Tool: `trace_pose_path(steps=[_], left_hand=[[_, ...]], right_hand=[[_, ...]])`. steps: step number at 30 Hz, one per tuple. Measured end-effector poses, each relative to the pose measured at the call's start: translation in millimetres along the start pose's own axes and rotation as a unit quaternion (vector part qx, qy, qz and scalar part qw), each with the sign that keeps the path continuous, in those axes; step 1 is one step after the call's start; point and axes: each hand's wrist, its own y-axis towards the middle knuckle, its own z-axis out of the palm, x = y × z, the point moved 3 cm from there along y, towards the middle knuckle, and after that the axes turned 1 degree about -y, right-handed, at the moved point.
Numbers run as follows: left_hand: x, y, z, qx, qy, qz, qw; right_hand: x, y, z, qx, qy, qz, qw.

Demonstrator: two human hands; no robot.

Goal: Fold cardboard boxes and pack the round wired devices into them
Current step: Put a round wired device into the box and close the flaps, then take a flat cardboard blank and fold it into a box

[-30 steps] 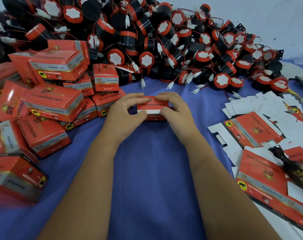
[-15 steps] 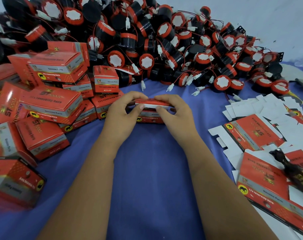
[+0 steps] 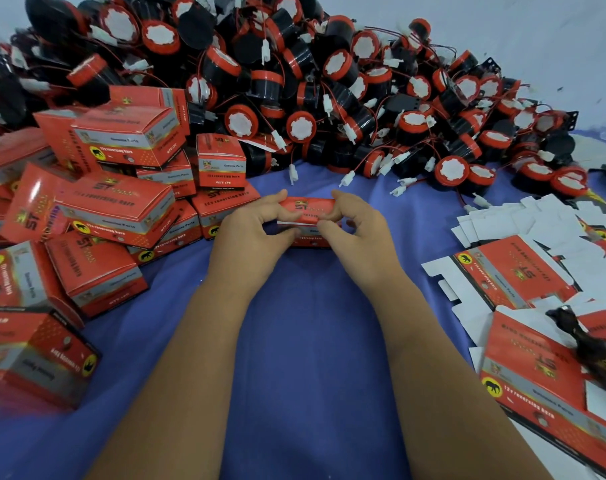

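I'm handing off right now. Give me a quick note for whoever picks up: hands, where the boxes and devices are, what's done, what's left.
Left hand and right hand: both pinch the red box in the middle of the blue cloth, its top flap not yet closed.
Finished boxes: stacked on the left.
Round wired devices: big pile at the back.
Flat box blanks: spread out on the right.
Done: many boxes packed. Left: close this flap, add the box to the stack, then fold the next blank and fill it. Cannot tell whether this box already holds a device.
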Motion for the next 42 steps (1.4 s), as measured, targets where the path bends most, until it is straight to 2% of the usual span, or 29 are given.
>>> trace_pose_path(steps=[4, 7, 10, 13, 16, 18, 22, 24, 27, 29, 32, 34, 36, 38, 40, 42], left_hand=[[4, -2, 0, 0.011, -0.023, -0.034, 0.999], [2, -3, -2, 0.036, -0.023, -0.019, 0.999], [1, -3, -4, -0.01, -0.052, -0.027, 0.998], [1, -2, -8, -0.084, -0.157, -0.093, 0.98], [2, 0, -8, -0.101, -0.21, -0.126, 0.964], [3, 1, -6, -0.103, -0.228, -0.128, 0.96], [4, 0, -8, -0.106, -0.223, -0.124, 0.961], [4, 0, -9, -0.104, -0.225, -0.119, 0.962], [4, 1, -8, -0.105, -0.212, -0.122, 0.964], [6, 1, -5, -0.097, -0.199, -0.131, 0.966], [5, 2, -4, -0.097, -0.165, -0.131, 0.973], [2, 1, -2, -0.104, -0.15, -0.125, 0.975], [0, 0, 1, -0.1, -0.133, -0.12, 0.979], [-1, -2, 3, -0.078, -0.117, -0.119, 0.983], [-1, -3, 5, -0.056, -0.111, -0.119, 0.985], [-1, -4, 5, -0.051, -0.108, -0.112, 0.987]], right_hand=[[2, -1, 3, 0.021, -0.002, -0.005, 1.0], [5, 0, -3, 0.025, -0.039, -0.009, 0.999], [13, 5, -12, -0.044, -0.012, 0.016, 0.999], [35, 17, -12, -0.138, 0.037, 0.019, 0.99], [73, 43, 7, -0.175, 0.092, -0.001, 0.98], [100, 65, 27, -0.161, 0.131, -0.01, 0.978], [143, 80, 65, -0.025, 0.175, -0.053, 0.983], [142, 73, 67, -0.024, 0.162, -0.058, 0.985], [114, 58, 43, -0.089, 0.077, -0.026, 0.993], [84, 46, 12, -0.144, -0.072, 0.03, 0.987], [40, 24, -38, -0.159, -0.308, 0.152, 0.925], [19, 11, -62, -0.142, -0.365, 0.248, 0.886], [6, 0, -69, -0.099, -0.357, 0.339, 0.865], [3, -4, -63, -0.047, -0.32, 0.35, 0.879], [7, -2, -46, -0.019, -0.231, 0.262, 0.937], [22, -1, -26, -0.025, -0.113, 0.149, 0.982]])
